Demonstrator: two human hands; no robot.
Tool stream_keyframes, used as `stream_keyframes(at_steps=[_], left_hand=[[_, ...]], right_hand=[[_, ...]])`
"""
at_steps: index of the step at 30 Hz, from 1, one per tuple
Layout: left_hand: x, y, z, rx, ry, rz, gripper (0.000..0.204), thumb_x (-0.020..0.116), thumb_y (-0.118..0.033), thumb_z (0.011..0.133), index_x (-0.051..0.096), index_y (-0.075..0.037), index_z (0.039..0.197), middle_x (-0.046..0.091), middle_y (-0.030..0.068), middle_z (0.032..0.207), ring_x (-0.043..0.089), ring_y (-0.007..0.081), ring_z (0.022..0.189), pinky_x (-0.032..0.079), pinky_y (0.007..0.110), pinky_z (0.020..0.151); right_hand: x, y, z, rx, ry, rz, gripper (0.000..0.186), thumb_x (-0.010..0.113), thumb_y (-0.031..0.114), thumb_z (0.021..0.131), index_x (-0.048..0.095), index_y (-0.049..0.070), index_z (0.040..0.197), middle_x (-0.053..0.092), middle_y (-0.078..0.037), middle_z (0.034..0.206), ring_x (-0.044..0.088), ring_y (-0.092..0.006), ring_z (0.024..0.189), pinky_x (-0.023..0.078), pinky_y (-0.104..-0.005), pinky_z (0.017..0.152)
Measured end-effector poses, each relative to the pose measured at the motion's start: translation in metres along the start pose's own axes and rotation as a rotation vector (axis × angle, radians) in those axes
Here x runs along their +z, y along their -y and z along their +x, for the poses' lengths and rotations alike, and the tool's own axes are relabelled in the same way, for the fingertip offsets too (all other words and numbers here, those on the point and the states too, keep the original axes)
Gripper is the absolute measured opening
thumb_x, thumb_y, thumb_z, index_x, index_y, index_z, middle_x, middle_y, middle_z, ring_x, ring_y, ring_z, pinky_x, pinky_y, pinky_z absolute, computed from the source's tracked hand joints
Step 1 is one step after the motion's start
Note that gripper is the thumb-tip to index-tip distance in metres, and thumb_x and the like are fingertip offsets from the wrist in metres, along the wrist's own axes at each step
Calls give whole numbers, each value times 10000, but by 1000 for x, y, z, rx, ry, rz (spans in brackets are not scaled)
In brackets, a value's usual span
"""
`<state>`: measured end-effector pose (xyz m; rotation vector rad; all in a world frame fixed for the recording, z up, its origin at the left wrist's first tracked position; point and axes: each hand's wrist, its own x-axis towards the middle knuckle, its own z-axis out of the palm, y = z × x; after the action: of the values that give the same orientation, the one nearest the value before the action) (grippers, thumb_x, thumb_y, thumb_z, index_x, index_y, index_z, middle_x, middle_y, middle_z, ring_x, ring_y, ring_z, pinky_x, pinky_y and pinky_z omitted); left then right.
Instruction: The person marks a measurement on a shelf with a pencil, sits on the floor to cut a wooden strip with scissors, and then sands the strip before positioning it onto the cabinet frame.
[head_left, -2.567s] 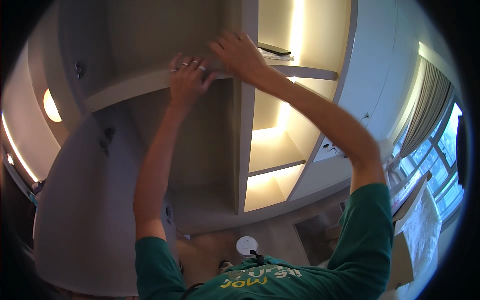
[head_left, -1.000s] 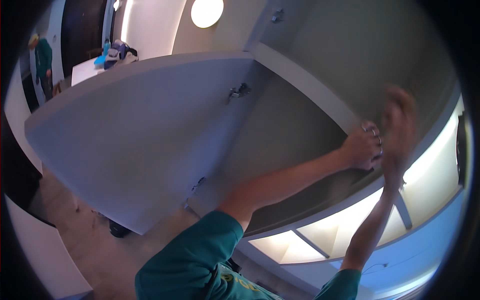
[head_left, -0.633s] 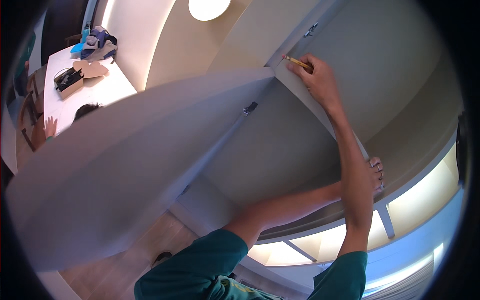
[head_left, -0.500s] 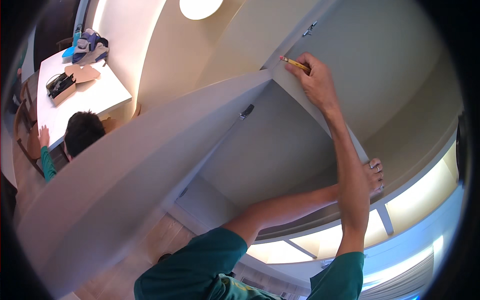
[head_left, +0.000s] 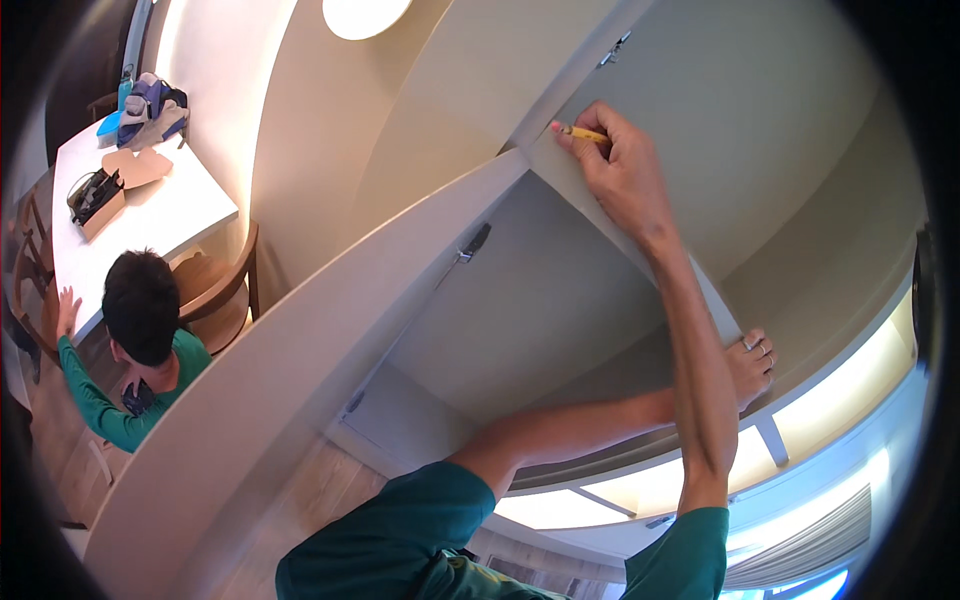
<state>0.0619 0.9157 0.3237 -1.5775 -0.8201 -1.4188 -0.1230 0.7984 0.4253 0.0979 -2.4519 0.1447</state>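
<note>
Head view: yellow pencil pinched in right hand, over left end of shelf board, near open cabinet door; long axis roughly crosswise, pink eraser end pointing left. Left hand well apart, fingers curled at board's right end, beyond right forearm; whether gripping anything, cannot tell

The right hand hides part of the pencil.

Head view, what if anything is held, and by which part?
The right hand pinches a yellow pencil by its shaft, pink end out. Whether the left hand holds anything can't be told.
</note>
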Motion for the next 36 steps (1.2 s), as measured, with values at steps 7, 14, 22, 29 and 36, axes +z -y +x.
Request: stream_keyframes(at_steps=[7, 14, 22, 29, 36], left_hand=[[17, -3, 9, -22, -26, 88, 200, 660, -353, 860, 706, -178, 775, 677, -2, 890, 628, 214, 932, 395, 437, 947], [9, -15, 37, -2, -6, 197, 143, 720, -334, 813, 729, -192, 797, 680, -6, 901, 626, 208, 917, 381, 416, 950], [10, -24, 33, -25, 7, 242, 122, 795, -330, 779, 777, -226, 841, 652, -40, 861, 598, 172, 875, 343, 382, 962], [5, -28, 38, -50, 88, 297, 105, 791, -330, 800, 780, -233, 838, 644, -52, 840, 588, 160, 835, 323, 361, 968], [11, -27, 38, -47, 62, 284, 123, 802, -322, 777, 769, -203, 779, 634, -45, 803, 590, 165, 817, 316, 372, 969]], right_hand=[[9, -37, -4, -187, -64, -156, 276, 636, 295, 872, 617, 20, 851, 647, -188, 818, 633, -375, 753, 477, -469, 655], [-85, 9, -96, -428, -524, -96, 242, 623, 230, 880, 670, 76, 1060, 685, -116, 1022, 629, -321, 986, 479, -486, 807], [-209, -91, -370, 200, -1022, 327, 128, 547, 123, 1013, 552, -4, 1032, 623, -71, 845, 589, -109, 746, 492, -258, 690], [-177, -117, -359, 175, -1027, 169, 102, 674, 60, 931, 583, 23, 959, 658, -51, 849, 605, -79, 716, 491, -245, 639], [-167, -121, -349, 110, -1069, 15, 135, 679, -1, 908, 545, 8, 924, 648, -89, 808, 634, -142, 660, 512, -282, 601]])
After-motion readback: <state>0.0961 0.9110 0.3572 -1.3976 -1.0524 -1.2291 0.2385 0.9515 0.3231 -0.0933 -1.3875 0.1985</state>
